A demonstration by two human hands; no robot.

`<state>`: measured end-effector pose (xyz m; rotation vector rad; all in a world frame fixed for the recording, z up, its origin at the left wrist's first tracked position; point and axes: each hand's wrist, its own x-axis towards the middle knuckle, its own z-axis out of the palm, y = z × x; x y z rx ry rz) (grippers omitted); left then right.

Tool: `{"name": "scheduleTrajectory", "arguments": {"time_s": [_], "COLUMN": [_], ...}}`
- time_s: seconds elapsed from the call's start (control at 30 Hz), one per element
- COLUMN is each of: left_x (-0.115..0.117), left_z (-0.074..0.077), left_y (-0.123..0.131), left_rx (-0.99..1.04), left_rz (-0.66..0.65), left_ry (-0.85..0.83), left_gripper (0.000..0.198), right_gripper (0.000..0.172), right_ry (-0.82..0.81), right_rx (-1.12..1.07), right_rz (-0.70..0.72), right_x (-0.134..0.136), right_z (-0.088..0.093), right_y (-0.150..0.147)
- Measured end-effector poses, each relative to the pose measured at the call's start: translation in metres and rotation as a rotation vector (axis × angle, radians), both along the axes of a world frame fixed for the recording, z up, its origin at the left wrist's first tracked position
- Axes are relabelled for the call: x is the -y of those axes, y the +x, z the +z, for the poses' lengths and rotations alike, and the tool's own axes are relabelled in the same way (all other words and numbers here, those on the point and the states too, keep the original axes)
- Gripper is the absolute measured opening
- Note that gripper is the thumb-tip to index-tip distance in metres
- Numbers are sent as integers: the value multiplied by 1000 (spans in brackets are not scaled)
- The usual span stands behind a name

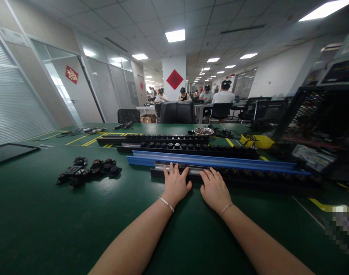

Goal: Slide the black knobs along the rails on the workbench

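Nearest to me lies a long black rail (157, 173) with a silvery channel, its right part lined with dark small pieces. My left hand (176, 186) rests on it with spread fingers, the fingertips around a small black part (182, 166) seated in the channel. I cannot tell whether they grip that part. Just to the right, my right hand (216, 190) lays its slightly bent fingers over the channel, with the thumb apart at the front. A long blue rail (142, 159) lies right behind. Loose black square parts (88, 170) are heaped to the left.
Two more black rails with rows of small parts, a rear rail (111, 141) and a nearer one (128, 148), lie farther back. Behind them are a metal bowl (203, 131) and a yellow tray (261, 142). An open black equipment case (314, 114) stands at right. People sit at distant tables.
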<state>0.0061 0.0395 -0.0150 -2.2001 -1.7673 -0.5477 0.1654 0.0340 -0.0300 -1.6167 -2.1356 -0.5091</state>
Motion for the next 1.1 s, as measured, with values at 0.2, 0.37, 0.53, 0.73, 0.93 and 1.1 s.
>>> {"name": "scheduleTrajectory", "arguments": {"time_s": [0.2,0.37,0.53,0.73,0.93,1.1], "left_x": [-2,-4,-6,-8,-8,-8], "left_z": [0,-2,-2,-1,1,1], "left_y": [0,-2,-6,-10,-12,-15], "left_rx": [1,-4,1,-1,16,15], "left_rz": [7,18,41,70,99,107], "left_ry": [11,36,47,43,41,66], "left_gripper": [56,57,55,54,52,52], "right_gripper": [44,44,44,44,45,44], "right_ry": [-16,-24,-15,-2,12,16], "right_rx": [-3,-11,-8,-4,-4,-10], "right_rz": [6,6,6,11,19,20], "right_x": [0,0,0,-1,-2,-2], "right_z": [0,1,0,-1,-3,-3], "right_y": [0,0,0,0,1,1]}}
